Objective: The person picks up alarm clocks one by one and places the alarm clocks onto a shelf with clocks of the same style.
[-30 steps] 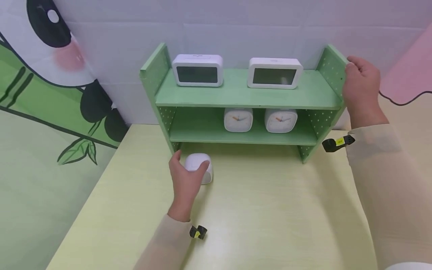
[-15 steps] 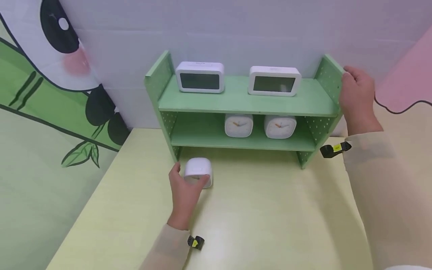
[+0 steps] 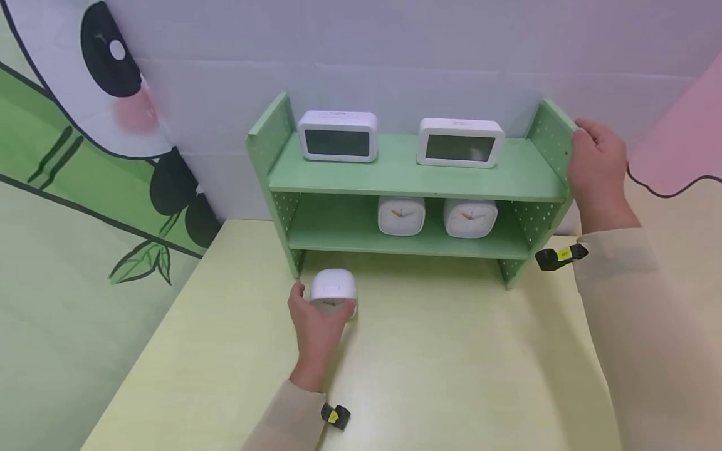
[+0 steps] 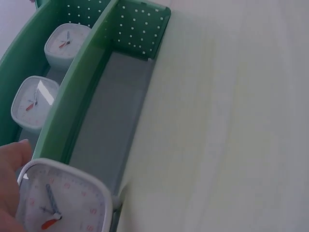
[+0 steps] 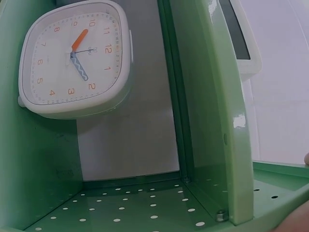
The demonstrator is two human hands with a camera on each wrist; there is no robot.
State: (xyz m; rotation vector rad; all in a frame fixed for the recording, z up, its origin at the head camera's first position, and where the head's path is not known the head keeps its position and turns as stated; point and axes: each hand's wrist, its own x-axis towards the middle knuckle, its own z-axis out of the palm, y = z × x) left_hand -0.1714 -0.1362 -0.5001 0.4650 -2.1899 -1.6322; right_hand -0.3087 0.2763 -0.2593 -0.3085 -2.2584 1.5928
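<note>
**Holding a small clock at the foot of the green shelf**

Curling round a small white clock (image 3: 333, 292), the fingers and thumb of the left hand (image 3: 316, 326) grasp it from behind and at the sides. The clock sits on the pale yellow table (image 3: 451, 376), just in front of the left foot of the green shelf (image 3: 395, 172). The left wrist view shows its square face with an orange hand.

The right hand (image 3: 598, 166) grips the upper edge of the shelf's dotted right side panel, fingers curled over it.

On the lower board stand two more white clocks (image 3: 402, 216) side by side, right of the middle. On the top board stand two white digital clocks (image 3: 338, 136), well apart. A panda picture (image 3: 101, 81) hangs at the left.
</note>
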